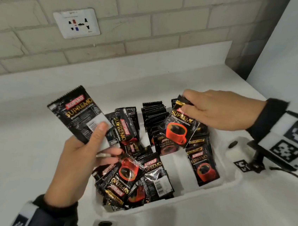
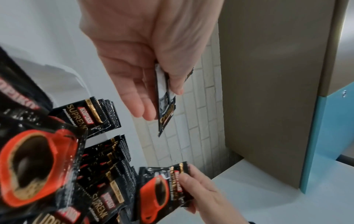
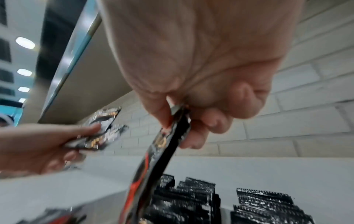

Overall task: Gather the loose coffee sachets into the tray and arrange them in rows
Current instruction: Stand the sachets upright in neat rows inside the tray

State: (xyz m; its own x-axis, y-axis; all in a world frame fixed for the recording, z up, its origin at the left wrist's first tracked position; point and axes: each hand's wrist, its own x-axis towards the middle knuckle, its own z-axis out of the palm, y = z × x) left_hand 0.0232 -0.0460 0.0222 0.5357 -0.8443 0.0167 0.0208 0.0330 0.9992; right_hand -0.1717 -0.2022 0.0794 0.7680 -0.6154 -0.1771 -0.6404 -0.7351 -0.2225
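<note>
Left hand (image 1: pixel 76 167) pinching one sachet (image 1: pixel 79 113) by thumb, right hand (image 1: pixel 223 111) pinching another sachet (image 1: pixel 179 127) over tray (image 1: pixel 229 178), loose sachets (image 1: pixel 137 181) heaped inside

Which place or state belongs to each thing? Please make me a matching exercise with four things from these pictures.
Things:
1. sachet in the left hand
2. sachet in the right hand
3. upright sachet stack
4. wall socket

Places or states:
A. standing on edge at the far end of the tray
B. fixed on the brick wall
C. held with its barcode side facing the head camera
D. held by its top edge, red cup showing

Pairs: 1-C, 2-D, 3-A, 4-B
</note>
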